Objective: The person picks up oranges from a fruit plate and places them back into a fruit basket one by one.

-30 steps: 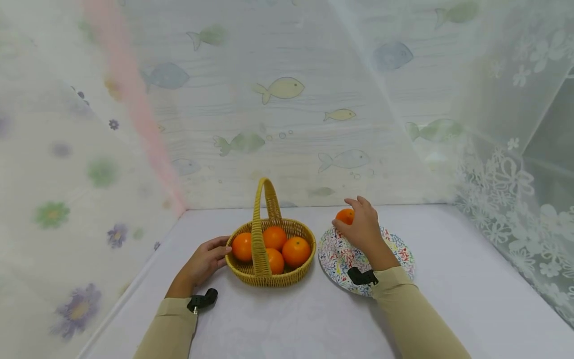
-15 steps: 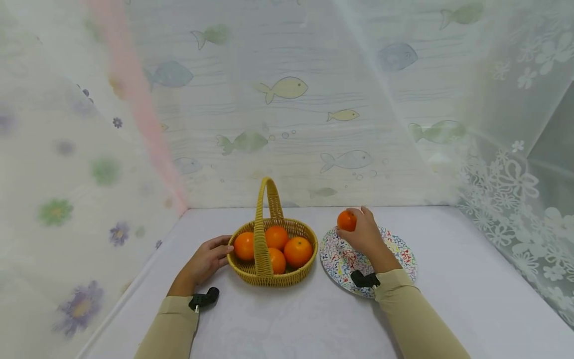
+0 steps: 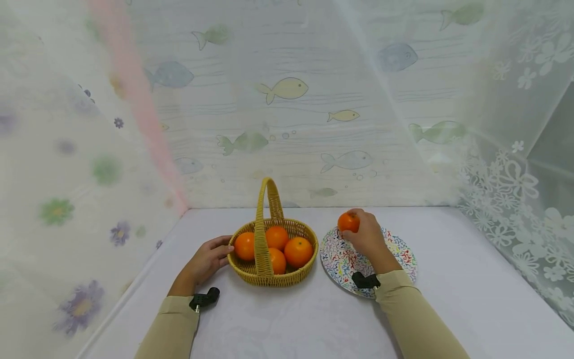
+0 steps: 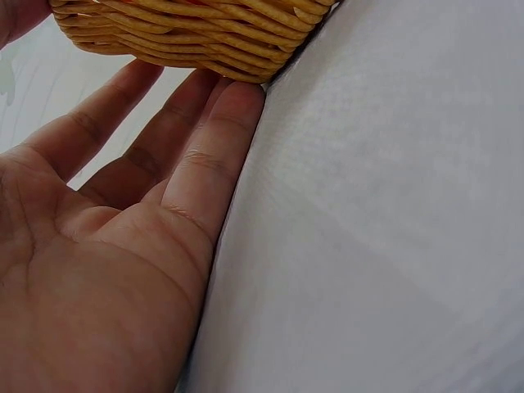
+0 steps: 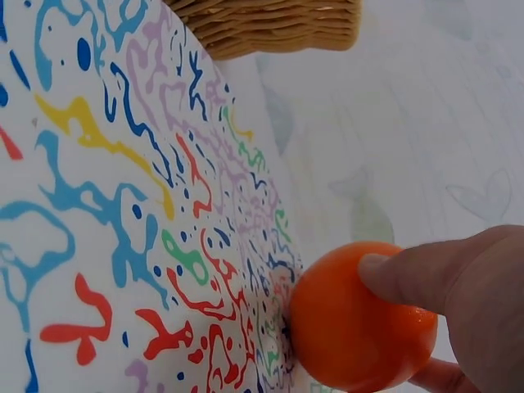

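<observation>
In the head view, my right hand (image 3: pixel 368 237) pinches an orange (image 3: pixel 348 222) at the far left part of a round, multicoloured patterned plate (image 3: pixel 338 267). The right wrist view shows the thumb (image 5: pixel 409 274) on the side of this orange (image 5: pixel 352 327), which appears to touch the plate's surface. On the left, a yellow wicker basket (image 3: pixel 273 280) with a tall handle holds several oranges (image 3: pixel 298 252). My left hand (image 3: pixel 207 262) rests against the basket's left side. Its fingers (image 4: pixel 209 160) are nearly straight and touch the woven wall in the left wrist view.
Both basket and plate stand on a white-covered table (image 3: pixel 278 324), with a narrow gap between them. The basket's handle (image 3: pixel 261 229) arches high over it. A fish-patterned curtain (image 3: pixel 287 124) hangs behind the table, with flowered and lace cloths at the sides.
The right hand's fingers have come down and closed around the orange, which has shifted only slightly in view. The left hand and the basket have stayed in place.
</observation>
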A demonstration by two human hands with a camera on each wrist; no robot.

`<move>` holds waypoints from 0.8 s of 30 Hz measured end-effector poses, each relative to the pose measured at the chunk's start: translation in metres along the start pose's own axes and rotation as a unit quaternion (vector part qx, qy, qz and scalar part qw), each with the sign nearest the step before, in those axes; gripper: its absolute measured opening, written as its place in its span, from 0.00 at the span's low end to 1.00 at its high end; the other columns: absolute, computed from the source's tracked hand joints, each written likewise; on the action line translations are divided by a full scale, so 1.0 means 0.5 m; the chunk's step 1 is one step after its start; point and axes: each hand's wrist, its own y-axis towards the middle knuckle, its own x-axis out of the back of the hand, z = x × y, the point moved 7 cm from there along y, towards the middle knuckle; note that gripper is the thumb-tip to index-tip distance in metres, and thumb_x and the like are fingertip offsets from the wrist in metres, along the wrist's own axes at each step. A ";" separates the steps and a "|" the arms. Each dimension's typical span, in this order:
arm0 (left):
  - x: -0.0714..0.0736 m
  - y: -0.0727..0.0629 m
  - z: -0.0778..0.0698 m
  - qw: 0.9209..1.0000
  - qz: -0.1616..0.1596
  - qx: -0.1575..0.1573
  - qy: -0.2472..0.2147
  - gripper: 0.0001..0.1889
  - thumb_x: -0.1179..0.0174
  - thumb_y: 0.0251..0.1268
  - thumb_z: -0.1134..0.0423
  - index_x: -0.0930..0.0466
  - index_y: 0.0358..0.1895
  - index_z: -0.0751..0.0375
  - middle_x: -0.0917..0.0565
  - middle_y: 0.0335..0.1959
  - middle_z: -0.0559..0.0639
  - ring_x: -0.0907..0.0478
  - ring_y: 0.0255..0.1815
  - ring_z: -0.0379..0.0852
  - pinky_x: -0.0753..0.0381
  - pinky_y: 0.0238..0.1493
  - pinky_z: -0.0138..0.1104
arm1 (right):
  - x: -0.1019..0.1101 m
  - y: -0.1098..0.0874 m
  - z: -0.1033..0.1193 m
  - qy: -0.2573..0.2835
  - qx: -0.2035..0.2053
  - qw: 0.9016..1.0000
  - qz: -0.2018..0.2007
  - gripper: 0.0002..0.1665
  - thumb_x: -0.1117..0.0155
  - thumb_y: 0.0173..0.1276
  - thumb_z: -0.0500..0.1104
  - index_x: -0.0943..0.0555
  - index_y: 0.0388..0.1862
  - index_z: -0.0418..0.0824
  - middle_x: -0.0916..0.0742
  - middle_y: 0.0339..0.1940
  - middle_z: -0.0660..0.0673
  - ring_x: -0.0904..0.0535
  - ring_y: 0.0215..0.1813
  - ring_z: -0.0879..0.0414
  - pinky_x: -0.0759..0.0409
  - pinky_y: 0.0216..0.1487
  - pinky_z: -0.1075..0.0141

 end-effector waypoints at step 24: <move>-0.001 -0.001 -0.002 1.000 -0.001 0.002 0.007 0.32 0.38 0.75 0.56 0.34 0.76 0.64 0.31 0.75 0.60 0.20 0.64 0.46 0.16 0.62 0.37 | 0.015 -0.002 0.020 0.004 0.020 1.000 -0.023 0.37 0.29 0.70 0.50 0.32 0.72 0.41 0.25 0.69 0.35 0.25 0.66 0.35 0.21 0.66 0.38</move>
